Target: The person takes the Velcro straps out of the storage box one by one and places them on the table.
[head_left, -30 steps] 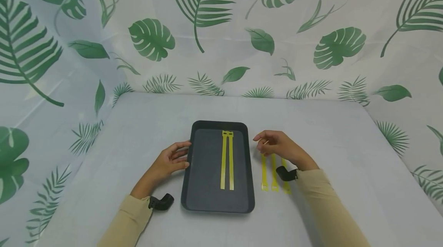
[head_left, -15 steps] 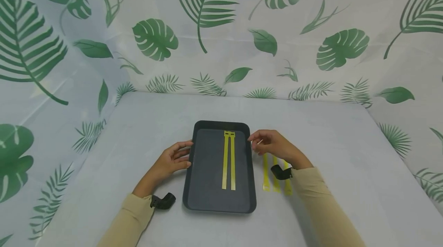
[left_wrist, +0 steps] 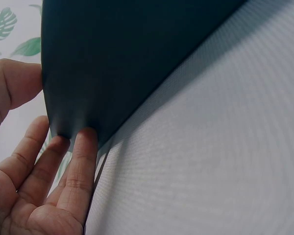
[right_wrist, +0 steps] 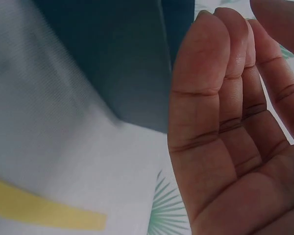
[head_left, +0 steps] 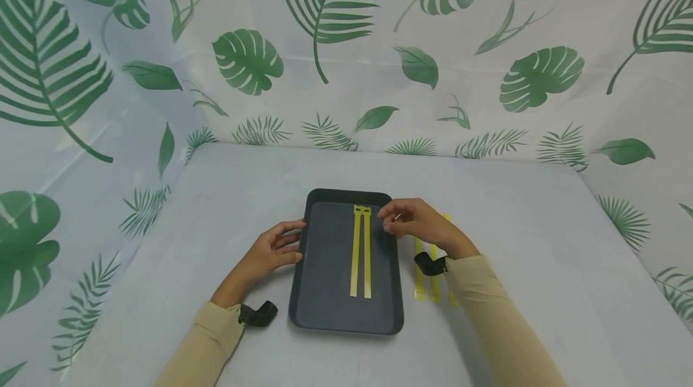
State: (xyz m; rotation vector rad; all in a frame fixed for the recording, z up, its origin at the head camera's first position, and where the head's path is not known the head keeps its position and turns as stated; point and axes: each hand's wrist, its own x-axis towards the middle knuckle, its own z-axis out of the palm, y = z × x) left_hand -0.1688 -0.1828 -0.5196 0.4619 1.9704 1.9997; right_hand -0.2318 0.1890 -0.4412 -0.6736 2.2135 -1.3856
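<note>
A dark grey rectangular tray (head_left: 325, 309) lies in the middle of the table, with two yellow straps (head_left: 367, 260) with slotted heads side by side inside it. Against the tray's left side rests my left hand (head_left: 267, 253); in the left wrist view its extended fingers (left_wrist: 78, 181) touch the tray wall and the thumb is at the rim. My right hand (head_left: 425, 227) hovers over the tray's upper right rim, fingers loosely bent. Nothing shows between those fingers (right_wrist: 198, 63) in the right wrist view. More yellow straps (head_left: 419, 278) lie on the table beneath the right wrist, partly hidden.
A pale cloth covers the table (head_left: 243, 182). Behind and at both sides hangs a white curtain (head_left: 346, 92) printed with green leaves. Black wrist cameras (head_left: 260, 315) sit on both wrists.
My right hand has moved left from above the table straps to over the tray's right rim. The left hand stays at the tray's side. The whole head view has shifted slightly.
</note>
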